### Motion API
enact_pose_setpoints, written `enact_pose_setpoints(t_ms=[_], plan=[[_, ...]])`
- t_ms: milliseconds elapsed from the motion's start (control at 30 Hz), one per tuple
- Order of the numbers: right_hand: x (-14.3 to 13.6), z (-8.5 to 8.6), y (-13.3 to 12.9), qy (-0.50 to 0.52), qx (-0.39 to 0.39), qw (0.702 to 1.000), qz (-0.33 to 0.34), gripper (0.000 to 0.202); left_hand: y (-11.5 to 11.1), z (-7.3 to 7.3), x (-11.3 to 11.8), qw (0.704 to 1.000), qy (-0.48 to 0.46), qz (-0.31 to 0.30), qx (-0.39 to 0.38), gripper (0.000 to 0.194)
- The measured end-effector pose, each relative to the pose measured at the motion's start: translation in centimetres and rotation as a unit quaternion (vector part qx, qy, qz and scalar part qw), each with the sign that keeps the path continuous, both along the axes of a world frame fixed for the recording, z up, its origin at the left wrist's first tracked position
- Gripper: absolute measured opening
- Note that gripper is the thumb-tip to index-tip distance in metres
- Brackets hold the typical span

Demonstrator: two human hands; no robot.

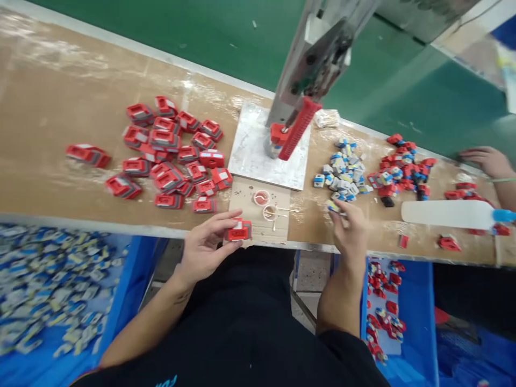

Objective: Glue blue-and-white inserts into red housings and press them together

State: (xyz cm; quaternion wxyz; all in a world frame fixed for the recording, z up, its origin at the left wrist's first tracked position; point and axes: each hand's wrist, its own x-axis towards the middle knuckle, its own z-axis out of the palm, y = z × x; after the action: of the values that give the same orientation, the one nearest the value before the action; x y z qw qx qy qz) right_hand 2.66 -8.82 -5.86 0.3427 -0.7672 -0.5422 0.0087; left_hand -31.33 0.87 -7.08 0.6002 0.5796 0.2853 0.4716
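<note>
My left hand (209, 242) pinches a red toy vehicle body (239, 230) at the bench's front edge, its hollow side facing up. My right hand (350, 228) closes its fingertips on a small white, blue and yellow plastic part (332, 206), just in front of a pile of similar parts (342, 169). Between the hands, a small cup of red paint (262, 198) and a second small cup (270, 212) with cotton swabs across it stand on a piece of cardboard (258, 185). More red vehicle bodies (165, 138) lie in a heap on the left.
A press (310, 64) with a red handle (300, 129) rises from a metal plate (245, 145). Rightward lie assembled red pieces (403, 166) and a white bottle (447, 213). Blue bins (137, 274) flank me below the bench. Another person's hand (489, 161) rests at far right.
</note>
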Motion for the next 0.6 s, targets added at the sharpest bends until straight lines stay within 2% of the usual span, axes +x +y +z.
enact_pose_setpoints(t_ms=[100,167,233,300,500,600], plan=[[-4.6,1.5,-1.0,0.166,0.155,0.973,0.026,0.025,-0.5,0.1,0.7,0.999,-0.013,-0.014,-0.026,0.035],[-8.0,2.3,-1.4,0.248,0.192,0.942,0.115,0.023,-0.7,0.0,1.2,0.999,-0.01,-0.016,-0.044,0.04],[-10.8,2.7,-1.4,0.307,0.182,0.912,0.204,0.022,-0.8,0.0,1.5,0.999,-0.012,-0.016,-0.041,0.04],[-12.6,2.6,-1.1,0.362,0.169,0.885,0.238,0.023,-0.8,0.1,1.6,0.999,-0.011,-0.02,-0.023,0.037],[-14.4,2.0,-0.1,0.499,0.155,0.819,0.236,0.025,-0.7,0.6,0.9,1.0,-0.001,-0.02,-0.001,0.036],[-14.7,1.9,0.3,0.531,0.153,0.8,0.233,0.024,-0.8,0.7,0.8,1.0,-0.002,-0.014,-0.005,0.036]])
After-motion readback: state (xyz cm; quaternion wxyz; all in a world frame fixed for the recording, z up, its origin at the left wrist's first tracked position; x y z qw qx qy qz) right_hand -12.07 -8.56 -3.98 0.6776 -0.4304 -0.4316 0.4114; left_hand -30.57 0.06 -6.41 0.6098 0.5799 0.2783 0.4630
